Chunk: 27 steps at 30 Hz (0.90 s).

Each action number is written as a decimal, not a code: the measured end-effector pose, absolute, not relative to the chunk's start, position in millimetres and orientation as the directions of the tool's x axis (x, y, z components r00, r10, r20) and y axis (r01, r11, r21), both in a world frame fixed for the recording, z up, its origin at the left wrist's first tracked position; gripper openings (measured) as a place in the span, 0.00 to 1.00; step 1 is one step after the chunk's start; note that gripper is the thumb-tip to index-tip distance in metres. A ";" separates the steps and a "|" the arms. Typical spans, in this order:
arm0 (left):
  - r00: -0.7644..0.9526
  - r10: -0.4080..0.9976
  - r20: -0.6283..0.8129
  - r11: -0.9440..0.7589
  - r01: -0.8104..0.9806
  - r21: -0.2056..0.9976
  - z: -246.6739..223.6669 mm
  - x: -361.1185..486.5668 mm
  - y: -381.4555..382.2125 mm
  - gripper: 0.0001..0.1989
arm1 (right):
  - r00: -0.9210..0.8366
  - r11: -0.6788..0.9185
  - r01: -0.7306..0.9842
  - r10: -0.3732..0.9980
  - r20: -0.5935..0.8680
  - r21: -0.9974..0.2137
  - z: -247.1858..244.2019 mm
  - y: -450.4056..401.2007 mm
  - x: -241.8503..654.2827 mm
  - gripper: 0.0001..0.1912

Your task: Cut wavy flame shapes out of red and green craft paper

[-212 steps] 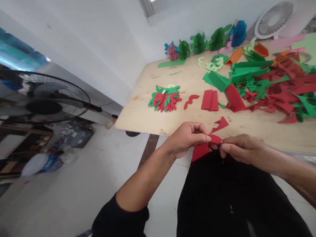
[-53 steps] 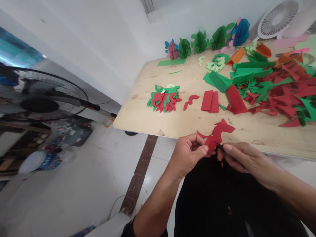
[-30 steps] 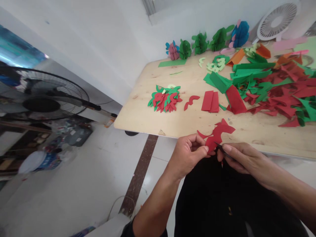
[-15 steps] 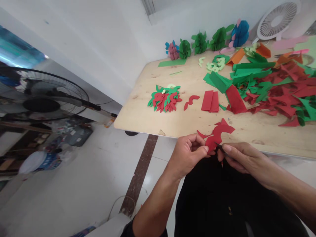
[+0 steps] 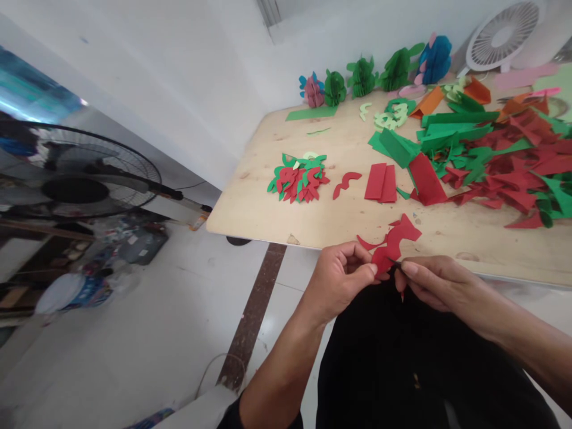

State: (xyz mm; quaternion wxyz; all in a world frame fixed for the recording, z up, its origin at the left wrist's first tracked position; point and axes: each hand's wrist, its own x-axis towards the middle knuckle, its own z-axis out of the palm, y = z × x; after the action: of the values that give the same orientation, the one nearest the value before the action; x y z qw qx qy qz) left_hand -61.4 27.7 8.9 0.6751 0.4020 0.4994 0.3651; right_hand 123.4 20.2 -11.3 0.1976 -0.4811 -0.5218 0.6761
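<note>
My left hand [image 5: 346,277] pinches the lower left end of a piece of red paper [image 5: 393,243] with a wavy cut edge, held over the table's front edge. In my right hand [image 5: 431,280] is a pair of dark scissors [image 5: 395,263], mostly hidden by the fingers, their blades at the paper's lower edge. Beyond the hands lie a curved red paper cutout [image 5: 346,183] and a few folded red papers [image 5: 381,182]. Farther left on the table sits a pile of red and green cutouts [image 5: 298,179].
Red and green paper scraps [image 5: 513,161] heap up on the right of the wooden table [image 5: 250,196]. Green honeycomb paper figures [image 5: 363,77] line the wall, with a small white fan [image 5: 503,37] at their right. A large black fan [image 5: 75,189] stands on the left.
The upper right end of the red paper has shifted slightly left, and my right hand has moved very little. My left hand keeps its hold.
</note>
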 end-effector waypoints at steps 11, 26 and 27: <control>0.232 0.899 -0.371 0.393 -0.058 0.918 11.0 -62.1 28.1 0.06 | -0.480 -0.359 0.283 0.750 -0.456 -0.889 -9.8 27.2 125.5 0.25; 0.281 0.891 -0.357 0.363 0.033 0.931 16.5 -68.3 33.7 0.04 | -0.500 -0.244 0.375 0.759 -0.417 -0.894 -11.1 34.0 128.4 0.26; 0.285 0.892 -0.352 0.356 0.039 0.934 16.4 -68.6 34.5 0.04 | -0.489 -0.229 0.389 0.770 -0.410 -0.892 -10.2 34.5 128.7 0.26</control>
State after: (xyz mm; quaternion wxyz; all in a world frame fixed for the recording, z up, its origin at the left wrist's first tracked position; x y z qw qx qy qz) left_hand -68.6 34.5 16.4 0.6534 0.4644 0.5010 0.3264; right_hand 128.7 34.5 -10.2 0.1541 -0.4816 -0.6016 0.6183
